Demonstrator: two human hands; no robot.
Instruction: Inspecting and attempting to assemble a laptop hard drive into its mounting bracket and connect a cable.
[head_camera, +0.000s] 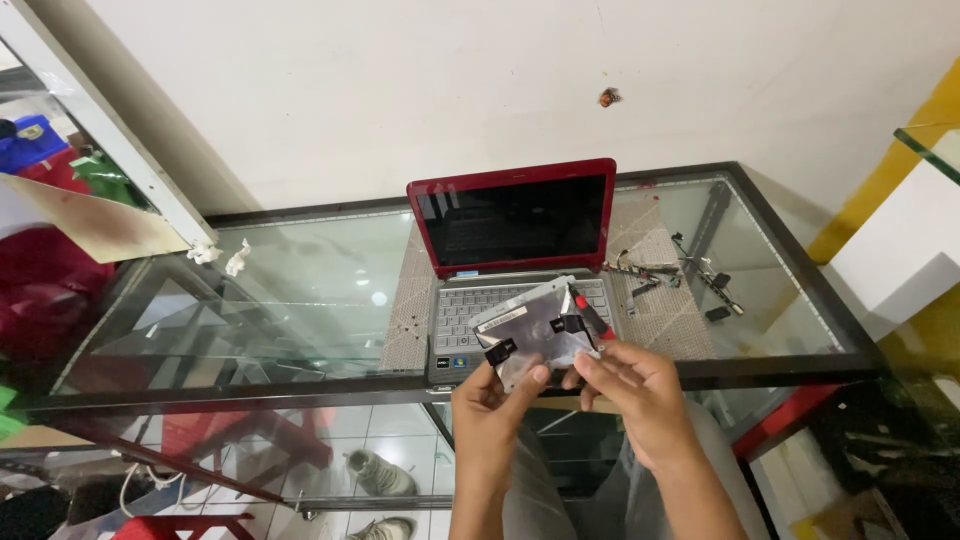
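Observation:
My left hand (492, 408) grips the lower edge of a flat silver hard drive (532, 330) with black tape tabs, holding it tilted above the laptop's keyboard. My right hand (632, 382) holds a red-handled screwdriver (590, 312) whose tip rests against the drive's right side. Behind them an open red laptop (512, 215) with a dark screen and silver keyboard (462, 305) stands on a glass counter top (300, 290).
A pale mat (660, 300) lies under the laptop. Small cables and loose parts (690, 270) lie to the right on the glass. The counter's dark frame (780, 365) runs along the front. Below the glass are tiles and shoes (378, 472). A white wall stands behind.

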